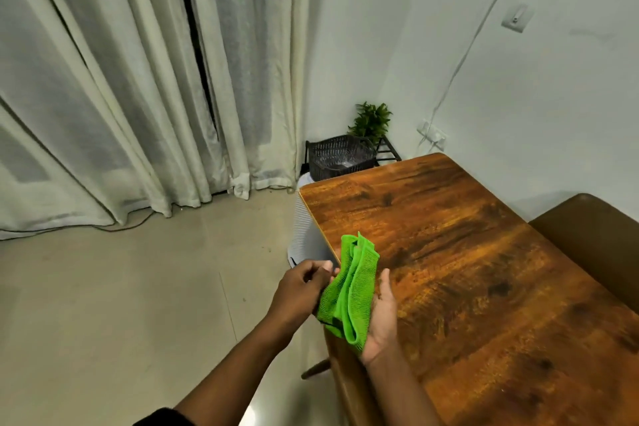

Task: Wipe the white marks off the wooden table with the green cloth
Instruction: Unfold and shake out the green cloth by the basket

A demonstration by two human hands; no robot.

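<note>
The green cloth [349,290] is folded lengthwise and lies across the upturned palm of my right hand [382,318], over the left edge of the wooden table [484,270]. My left hand [301,287] pinches the cloth's left edge with its fingers curled, just off the table's side. The cloth's far end points up and away from me. The table top is dark, glossy brown wood; I can make out no white marks on it in this view.
A brown chair back [594,235] stands at the table's right side. Beyond the far end are a dark basket [340,156] on a black rack, a small plant [371,121] and a white ribbed bin [304,232]. Curtains [138,79] hang on the left over tiled floor.
</note>
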